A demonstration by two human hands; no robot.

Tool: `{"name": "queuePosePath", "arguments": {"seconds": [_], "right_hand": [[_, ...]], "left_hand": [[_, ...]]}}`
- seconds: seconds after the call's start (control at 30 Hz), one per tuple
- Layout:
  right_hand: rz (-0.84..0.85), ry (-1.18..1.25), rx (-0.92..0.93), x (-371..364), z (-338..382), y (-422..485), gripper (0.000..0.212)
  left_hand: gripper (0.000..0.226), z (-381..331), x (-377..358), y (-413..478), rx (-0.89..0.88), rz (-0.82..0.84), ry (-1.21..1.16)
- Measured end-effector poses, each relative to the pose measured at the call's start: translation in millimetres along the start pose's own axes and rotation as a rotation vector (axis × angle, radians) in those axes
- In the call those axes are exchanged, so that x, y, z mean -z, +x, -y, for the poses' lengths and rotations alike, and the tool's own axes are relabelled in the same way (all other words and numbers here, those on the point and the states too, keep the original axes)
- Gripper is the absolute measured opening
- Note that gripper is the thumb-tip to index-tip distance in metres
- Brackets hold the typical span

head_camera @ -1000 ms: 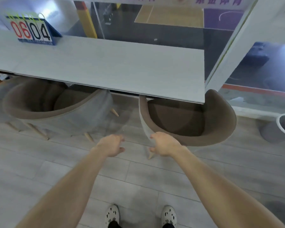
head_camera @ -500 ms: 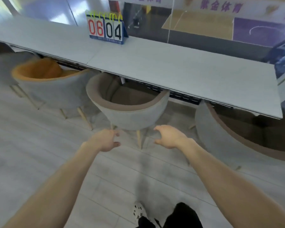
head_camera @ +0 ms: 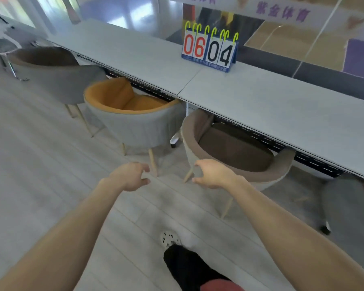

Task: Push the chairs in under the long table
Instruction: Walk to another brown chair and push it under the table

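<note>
Left hand (head_camera: 130,175) and right hand (head_camera: 213,174) are held out, fingers loosely curled, nothing gripped. Brown chair (head_camera: 233,148) and orange chair (head_camera: 135,127) are seen partly under long table (head_camera: 282,106); scoreboard (head_camera: 210,49) is set on top.

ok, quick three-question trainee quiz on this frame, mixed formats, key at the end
1. True or false: the left hand grips the orange-lined chair.
2. The scoreboard on the long table reads: A) 06 04 B) 04 06 C) 10 02.
3. Fill in: by the right hand, the near chair has a ____ lining.
Key: 1 false, it holds nothing; 2 A; 3 brown.
</note>
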State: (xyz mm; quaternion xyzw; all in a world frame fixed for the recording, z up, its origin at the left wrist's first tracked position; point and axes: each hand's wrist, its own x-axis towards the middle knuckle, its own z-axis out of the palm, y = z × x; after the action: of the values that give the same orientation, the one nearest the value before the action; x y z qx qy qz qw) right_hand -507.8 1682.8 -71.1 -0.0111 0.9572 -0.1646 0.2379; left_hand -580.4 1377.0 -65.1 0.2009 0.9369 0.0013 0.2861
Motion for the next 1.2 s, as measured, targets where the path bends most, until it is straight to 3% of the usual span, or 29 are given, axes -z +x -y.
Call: {"name": "queuePosePath", "arguments": {"seconds": [0.1, 0.27, 0.47, 0.77, 1.0, 1.2], "right_hand": [[0.031, -0.001, 0.053, 14, 58, 79, 0.070], [0.058, -0.043, 0.139, 50, 169, 190, 0.059], [0.064, -0.053, 0.170, 73, 291, 316, 0.068], [0.095, 0.018, 0.014, 71, 466, 469, 0.070], [0.107, 0.036, -0.017, 90, 559, 577, 0.069], [0.050, 0.072, 0.004, 123, 625, 733, 0.067]], "left_hand": [[0.051, 81, 33, 23, 0.051, 0.029, -0.033], [0.052, 218, 88, 51, 0.147, -0.008, -0.092], [0.052, 380, 124, 95, 0.183, 0.001, -0.111], [0.052, 617, 192, 171, 0.107, 0.063, -0.045], [0.052, 751, 261, 250, 0.057, 0.046, -0.012], [0.051, 873, 336, 343, 0.062, 0.039, -0.028]]}}
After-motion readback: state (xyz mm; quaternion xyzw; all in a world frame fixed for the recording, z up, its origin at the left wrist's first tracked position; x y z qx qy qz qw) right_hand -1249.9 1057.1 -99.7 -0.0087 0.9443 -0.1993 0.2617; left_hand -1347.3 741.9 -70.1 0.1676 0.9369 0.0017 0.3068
